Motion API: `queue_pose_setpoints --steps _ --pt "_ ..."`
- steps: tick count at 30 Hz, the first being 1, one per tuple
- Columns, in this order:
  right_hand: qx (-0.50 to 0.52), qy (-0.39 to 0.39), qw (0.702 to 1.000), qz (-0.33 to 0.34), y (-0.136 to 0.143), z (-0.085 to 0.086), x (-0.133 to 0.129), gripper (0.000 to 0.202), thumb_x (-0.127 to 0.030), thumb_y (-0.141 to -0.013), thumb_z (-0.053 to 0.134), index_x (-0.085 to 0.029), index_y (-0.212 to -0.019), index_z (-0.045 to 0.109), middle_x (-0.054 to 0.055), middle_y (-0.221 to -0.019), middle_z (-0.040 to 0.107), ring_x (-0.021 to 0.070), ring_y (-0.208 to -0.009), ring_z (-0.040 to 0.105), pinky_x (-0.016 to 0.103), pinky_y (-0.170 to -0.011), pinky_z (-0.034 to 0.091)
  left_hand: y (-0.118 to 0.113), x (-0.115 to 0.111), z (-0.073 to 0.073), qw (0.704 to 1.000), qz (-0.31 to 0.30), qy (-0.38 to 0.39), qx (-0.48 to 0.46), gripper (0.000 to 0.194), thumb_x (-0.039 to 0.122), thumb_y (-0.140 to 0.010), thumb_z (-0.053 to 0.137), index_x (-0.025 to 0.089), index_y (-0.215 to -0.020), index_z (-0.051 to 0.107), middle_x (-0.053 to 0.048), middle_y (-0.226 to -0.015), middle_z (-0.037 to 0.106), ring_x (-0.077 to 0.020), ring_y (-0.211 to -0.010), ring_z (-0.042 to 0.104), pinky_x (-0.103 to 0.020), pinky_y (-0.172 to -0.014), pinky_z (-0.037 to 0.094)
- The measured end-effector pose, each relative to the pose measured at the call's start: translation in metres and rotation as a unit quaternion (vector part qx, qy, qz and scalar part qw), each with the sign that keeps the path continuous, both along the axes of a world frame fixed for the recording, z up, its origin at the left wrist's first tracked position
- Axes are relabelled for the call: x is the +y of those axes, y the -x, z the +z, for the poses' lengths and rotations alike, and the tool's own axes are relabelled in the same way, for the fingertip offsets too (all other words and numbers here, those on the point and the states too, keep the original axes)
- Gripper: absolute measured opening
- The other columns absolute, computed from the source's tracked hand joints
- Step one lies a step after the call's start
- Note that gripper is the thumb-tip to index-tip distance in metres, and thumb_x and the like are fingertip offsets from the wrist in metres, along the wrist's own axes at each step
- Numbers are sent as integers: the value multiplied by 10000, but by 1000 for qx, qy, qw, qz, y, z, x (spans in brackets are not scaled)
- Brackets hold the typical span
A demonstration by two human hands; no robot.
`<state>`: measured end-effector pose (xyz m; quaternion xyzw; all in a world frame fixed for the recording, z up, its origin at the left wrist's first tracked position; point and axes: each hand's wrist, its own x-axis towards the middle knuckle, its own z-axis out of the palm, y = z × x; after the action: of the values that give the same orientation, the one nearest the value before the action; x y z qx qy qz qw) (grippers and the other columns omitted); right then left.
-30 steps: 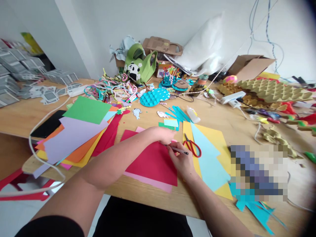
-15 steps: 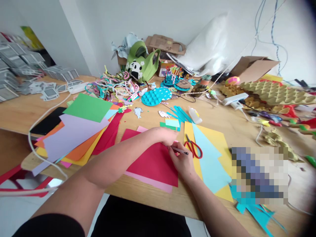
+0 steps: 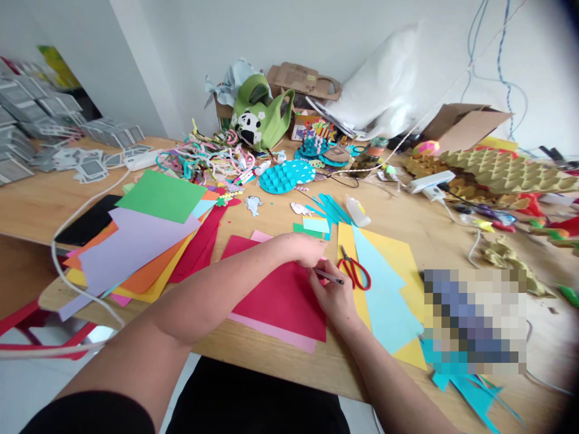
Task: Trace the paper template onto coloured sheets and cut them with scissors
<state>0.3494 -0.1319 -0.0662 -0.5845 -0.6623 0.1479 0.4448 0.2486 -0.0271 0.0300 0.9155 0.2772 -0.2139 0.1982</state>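
My right hand point(image 3: 333, 292) is closed round a pen point(image 3: 332, 276) at the upper right of a red sheet of paper point(image 3: 275, 289). A pink sheet point(image 3: 275, 331) sticks out from beneath the red one. My left hand point(image 3: 307, 248) rests at the red sheet's upper right corner, close to the right hand; its fingers are mostly hidden. Just right of my right hand, red-handled scissors point(image 3: 355, 270) lie on yellow paper point(image 3: 407, 256). A cut light-blue sheet point(image 3: 384, 301) lies there too. Beyond my left hand are small green point(image 3: 301, 228) and pale-blue paper pieces point(image 3: 316, 225).
Stacked coloured sheets point(image 3: 158, 196) lie at left, beside a black tablet-like object point(image 3: 90, 220). A glue bottle point(image 3: 357, 211) and blue strips point(image 3: 332, 208) lie ahead. Farther back are pipe cleaners point(image 3: 203, 157), a green panda bag point(image 3: 262, 114) and egg-carton trays point(image 3: 506, 169). A power strip point(image 3: 432, 181) stands at right.
Both hands and the pen stay in nearly the same place. The view has shifted very slightly; nothing else has visibly moved.
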Motion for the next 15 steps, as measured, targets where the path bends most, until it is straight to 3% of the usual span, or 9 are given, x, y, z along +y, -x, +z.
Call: queue_pose_setpoints --steps 15 --pt "11 15 999 -28 -4 2 -4 79 -240 -817 538 -199 -751 551 9 -680 632 131 -547 551 244 -516 438 -1 -2 1 1000 -9 -15 2 566 172 -789 567 146 -1343 457 -171 -1304 556 -301 -1113 566 -330 -824 463"
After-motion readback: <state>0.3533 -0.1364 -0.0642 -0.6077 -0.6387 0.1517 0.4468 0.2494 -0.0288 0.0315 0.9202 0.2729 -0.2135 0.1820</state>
